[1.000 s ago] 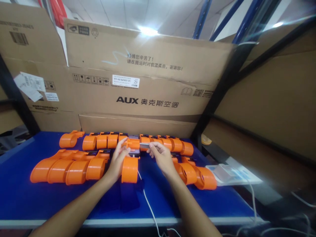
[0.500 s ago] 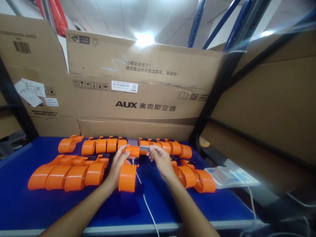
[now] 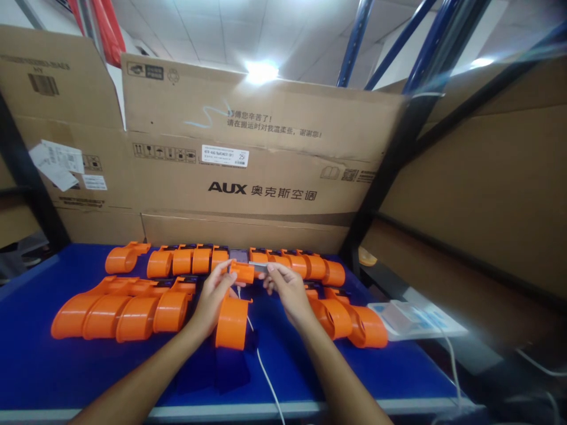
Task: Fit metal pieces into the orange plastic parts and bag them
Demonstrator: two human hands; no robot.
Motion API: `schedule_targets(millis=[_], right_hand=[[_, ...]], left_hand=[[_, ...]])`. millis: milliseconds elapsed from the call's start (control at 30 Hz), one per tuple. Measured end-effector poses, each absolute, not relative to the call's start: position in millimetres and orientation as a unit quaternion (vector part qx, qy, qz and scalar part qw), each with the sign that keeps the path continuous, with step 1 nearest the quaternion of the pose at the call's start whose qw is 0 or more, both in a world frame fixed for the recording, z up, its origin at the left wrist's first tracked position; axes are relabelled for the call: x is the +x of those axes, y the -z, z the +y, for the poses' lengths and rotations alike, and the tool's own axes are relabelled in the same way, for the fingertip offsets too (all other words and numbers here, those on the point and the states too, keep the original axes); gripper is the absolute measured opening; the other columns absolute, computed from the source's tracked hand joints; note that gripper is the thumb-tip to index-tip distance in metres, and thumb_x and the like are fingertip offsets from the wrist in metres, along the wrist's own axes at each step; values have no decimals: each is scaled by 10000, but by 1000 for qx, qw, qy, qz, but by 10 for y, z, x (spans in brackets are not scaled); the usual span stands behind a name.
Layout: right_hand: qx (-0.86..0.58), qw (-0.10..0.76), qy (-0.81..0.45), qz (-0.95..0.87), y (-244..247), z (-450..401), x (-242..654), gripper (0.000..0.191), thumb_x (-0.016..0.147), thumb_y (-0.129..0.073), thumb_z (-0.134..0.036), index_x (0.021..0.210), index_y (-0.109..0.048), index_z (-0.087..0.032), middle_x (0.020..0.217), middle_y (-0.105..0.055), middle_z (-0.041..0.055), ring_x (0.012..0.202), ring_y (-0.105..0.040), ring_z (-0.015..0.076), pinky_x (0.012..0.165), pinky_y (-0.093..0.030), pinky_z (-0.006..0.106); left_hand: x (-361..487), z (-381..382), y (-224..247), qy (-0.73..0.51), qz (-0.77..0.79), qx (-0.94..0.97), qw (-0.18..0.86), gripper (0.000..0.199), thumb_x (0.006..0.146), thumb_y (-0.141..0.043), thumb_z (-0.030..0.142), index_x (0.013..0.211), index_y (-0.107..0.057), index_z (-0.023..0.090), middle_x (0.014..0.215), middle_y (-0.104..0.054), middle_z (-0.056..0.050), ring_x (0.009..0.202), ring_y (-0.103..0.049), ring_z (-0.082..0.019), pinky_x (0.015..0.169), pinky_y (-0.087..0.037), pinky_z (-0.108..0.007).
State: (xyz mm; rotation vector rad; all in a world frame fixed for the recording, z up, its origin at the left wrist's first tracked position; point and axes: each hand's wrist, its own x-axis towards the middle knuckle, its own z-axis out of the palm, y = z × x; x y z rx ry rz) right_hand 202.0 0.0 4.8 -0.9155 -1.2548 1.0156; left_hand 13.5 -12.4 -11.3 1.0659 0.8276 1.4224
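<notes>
My left hand (image 3: 215, 293) grips the upper end of an orange plastic part (image 3: 232, 323), whose wide ring hangs below the fingers. Between thumb and fingers, my right hand (image 3: 283, 286) pinches a thin grey piece (image 3: 259, 267). The grey piece's left end is at the right side of the orange part's top; whether it sits inside cannot be made out. Behind both hands stands a row of similar orange parts (image 3: 201, 260), some with dark pieces on top.
More orange parts (image 3: 138, 319) stand at the left of the blue table (image 3: 146, 378), others (image 3: 370, 326) at the right. A white cable (image 3: 267, 373) runs to the front edge. A clear tray (image 3: 416, 321) lies at the right. Cardboard (image 3: 266, 159) stands behind.
The orange part in my left hand has shifted slightly right and down, closer to my right hand. Less of the grey piece shows between the hands.
</notes>
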Motion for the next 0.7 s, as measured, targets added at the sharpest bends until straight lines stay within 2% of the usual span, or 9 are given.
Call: schedule_targets(millis=[200, 467, 700], right_hand=[[-379, 633, -452, -502, -32, 30, 2030, 346, 791, -781, -515, 926, -717, -203, 748, -689, 30, 581, -554, 130, 493, -428, 241], [-359, 581, -545, -486, -116, -34, 2053, 367, 749, -821, -522, 845, -657, -208, 730, -655, 14, 622, -576, 145, 514, -431, 245], [-342, 546, -582, -496, -137, -79, 2031, 396, 774, -806, -527, 977, -663, -218, 781, -666, 18, 638, -581, 144, 524, -438, 241]], left_hand=[[138, -165, 71, -609, 354, 453, 546, 698, 826, -724, 507, 1411, -506, 195, 664, -654, 25, 531, -579, -124, 528, -448, -214], [113, -161, 30, -603, 360, 451, 551, 739, 781, -756, 521, 1397, -583, 151, 566, -628, 18, 489, -547, -121, 497, -420, -211], [147, -250, -42, -594, 355, 476, 543, 750, 792, -759, 491, 1428, -580, 137, 606, -659, 3, 489, -531, -111, 490, -407, -216]])
